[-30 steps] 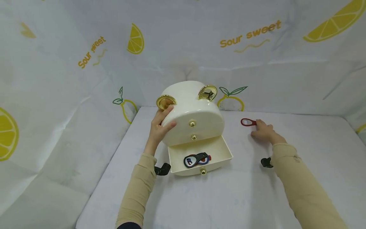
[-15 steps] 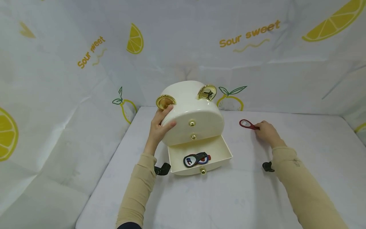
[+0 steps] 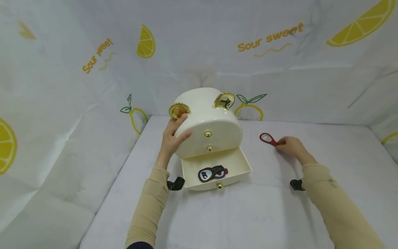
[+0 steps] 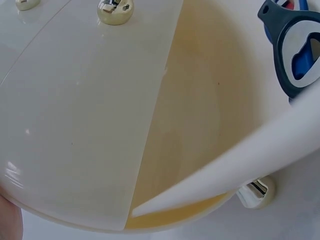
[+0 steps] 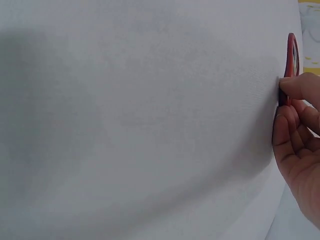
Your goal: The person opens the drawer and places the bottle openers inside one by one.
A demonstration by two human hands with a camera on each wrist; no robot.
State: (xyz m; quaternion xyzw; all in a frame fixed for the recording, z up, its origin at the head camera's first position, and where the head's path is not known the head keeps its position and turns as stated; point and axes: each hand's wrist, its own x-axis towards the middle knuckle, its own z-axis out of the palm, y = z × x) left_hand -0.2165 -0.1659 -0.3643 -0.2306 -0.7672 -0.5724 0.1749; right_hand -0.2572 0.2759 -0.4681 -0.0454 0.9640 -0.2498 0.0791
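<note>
In the head view, my left hand (image 3: 172, 139) grips the left side of a white drawer box (image 3: 203, 116), thumb on its front and fingers by a gold ear (image 3: 179, 110). The bottom drawer (image 3: 237, 162) is pulled out. Inside lie several bottle openers, a black one (image 4: 281, 55) on top of others with blue and red parts. To the right of the box, my right hand (image 3: 292, 148) pinches a red bottle opener (image 3: 273, 141) by its handle end, its ring pointing left. The right wrist view shows thumb and fingers holding that red opener (image 5: 290, 52) close over the white tabletop.
Gold knobs (image 3: 208, 134) stick out from the drawer fronts. A second gold ear (image 3: 224, 100) tops the box. Behind the white table (image 3: 248, 221) hangs a lemon-print sheet (image 3: 192, 45), which also covers the left side. Black wrist mounts (image 3: 176, 184) jut inward from both sleeves.
My right hand has drawn the red bottle opener slightly toward me, and its handle has swung from nearly level to slanting down to the right. The left hand keeps its place on the box.
</note>
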